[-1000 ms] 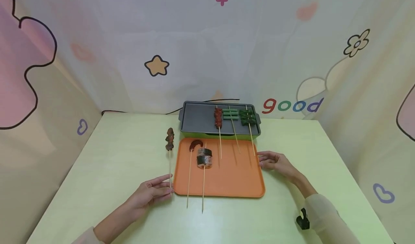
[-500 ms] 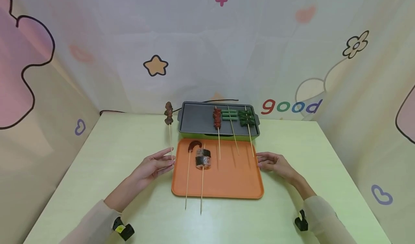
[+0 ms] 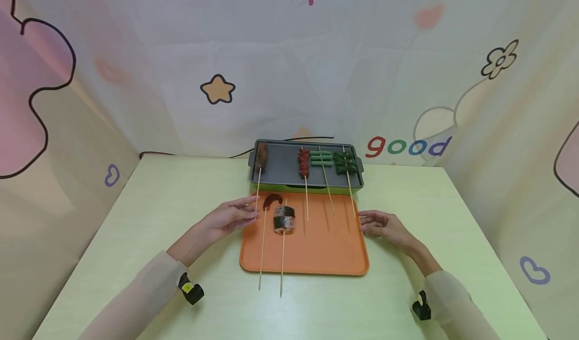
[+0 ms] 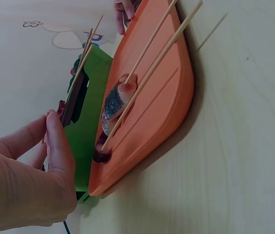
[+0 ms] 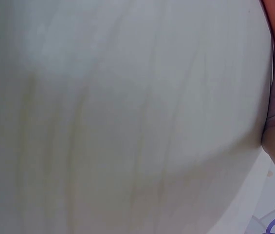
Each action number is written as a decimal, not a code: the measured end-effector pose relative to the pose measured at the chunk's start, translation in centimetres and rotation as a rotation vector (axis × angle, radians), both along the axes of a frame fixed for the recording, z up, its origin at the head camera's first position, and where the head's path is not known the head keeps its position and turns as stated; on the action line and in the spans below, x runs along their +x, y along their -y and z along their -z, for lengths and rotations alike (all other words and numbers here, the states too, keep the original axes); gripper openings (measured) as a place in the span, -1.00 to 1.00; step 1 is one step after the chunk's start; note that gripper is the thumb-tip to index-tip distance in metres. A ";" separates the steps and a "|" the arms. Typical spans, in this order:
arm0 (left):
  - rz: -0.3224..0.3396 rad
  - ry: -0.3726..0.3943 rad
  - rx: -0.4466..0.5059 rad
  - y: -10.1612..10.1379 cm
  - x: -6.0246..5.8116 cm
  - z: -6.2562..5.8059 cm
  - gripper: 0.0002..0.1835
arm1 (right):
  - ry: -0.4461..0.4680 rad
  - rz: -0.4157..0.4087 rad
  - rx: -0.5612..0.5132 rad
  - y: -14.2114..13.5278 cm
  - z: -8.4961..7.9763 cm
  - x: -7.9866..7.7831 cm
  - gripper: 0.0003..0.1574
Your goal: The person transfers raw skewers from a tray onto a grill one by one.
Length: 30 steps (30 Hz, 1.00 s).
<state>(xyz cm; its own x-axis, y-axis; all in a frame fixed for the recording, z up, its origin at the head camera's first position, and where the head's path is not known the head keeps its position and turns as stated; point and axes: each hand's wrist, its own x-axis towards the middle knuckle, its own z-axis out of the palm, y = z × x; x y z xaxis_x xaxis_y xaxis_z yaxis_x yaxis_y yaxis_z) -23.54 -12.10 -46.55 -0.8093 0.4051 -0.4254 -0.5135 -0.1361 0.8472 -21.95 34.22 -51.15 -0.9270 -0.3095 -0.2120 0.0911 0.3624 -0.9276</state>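
My left hand (image 3: 230, 217) pinches the stick of a brown meat skewer (image 3: 261, 156), whose meat end lies over the left part of the grill's dark plate (image 3: 282, 166). In the left wrist view, thumb and fingers meet on that stick beside the green grill body (image 4: 91, 112). My right hand (image 3: 384, 228) holds the right rim of the orange tray (image 3: 325, 254). On the tray lie a curled dark red tentacle skewer (image 3: 273, 201) and a fish-chunk skewer (image 3: 284, 219), sticks poking past the front rim.
Toward the grill's right side lie a red meat skewer (image 3: 303, 163), a green bean-like skewer (image 3: 321, 159) and a leafy green skewer (image 3: 345, 163), their sticks reaching over the tray. A printed curtain (image 3: 280, 79) hangs behind the pale table (image 3: 181, 179).
My left hand has moved forward and right, carrying the brown meat skewer from left of the tray to over the grill's left part. My right hand has stayed at the tray's rim.
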 end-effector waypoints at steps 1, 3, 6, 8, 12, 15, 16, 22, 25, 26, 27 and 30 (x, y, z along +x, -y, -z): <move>0.000 0.002 0.001 -0.1 -0.2 0.0 -0.36 | 0.001 0.000 0.001 0.0 0.0 0.0 -0.33; -0.003 0.004 -0.001 -0.1 -0.5 0.1 -0.36 | 0.006 -0.003 0.002 -0.1 0.0 0.0 -0.33; -0.017 0.004 -0.008 0.0 -0.9 0.2 -0.36 | 0.012 -0.009 0.001 -0.1 0.0 0.0 -0.32; -0.026 -0.001 -0.011 0.2 -1.2 0.3 -0.35 | 0.015 -0.012 0.001 -0.1 0.1 0.0 -0.32; -0.043 -0.012 -0.010 0.3 -1.5 0.3 -0.36 | 0.023 -0.007 -0.008 -0.2 0.1 -0.2 -0.33; -0.050 -0.015 -0.007 0.2 -1.6 0.3 -0.37 | 0.032 -0.003 -0.017 -0.3 0.0 -0.3 -0.34; -0.050 -0.015 -0.006 0.1 -1.6 0.3 -0.37 | 0.036 -0.001 -0.020 -0.3 0.0 -0.3 -0.34; -0.063 -0.006 -0.019 0.0 -1.7 0.2 -0.38 | 0.033 -0.015 -0.024 -0.4 -0.2 -0.2 -0.31; -0.066 -0.004 -0.029 0.1 -1.6 0.3 -0.39 | 0.033 -0.014 -0.021 -0.4 -0.2 -0.2 -0.31; -0.064 -0.003 -0.033 0.2 -1.4 0.3 -0.39 | 0.032 -0.014 -0.022 -0.4 -0.2 -0.2 -0.31; -0.061 -0.003 -0.037 0.4 -1.3 0.3 -0.39 | 0.032 -0.015 -0.020 -0.4 -0.2 -0.2 -0.32; -0.058 -0.002 -0.059 0.8 -0.5 0.4 -0.39 | 0.030 -0.012 -0.016 -0.4 -0.1 -0.2 -0.33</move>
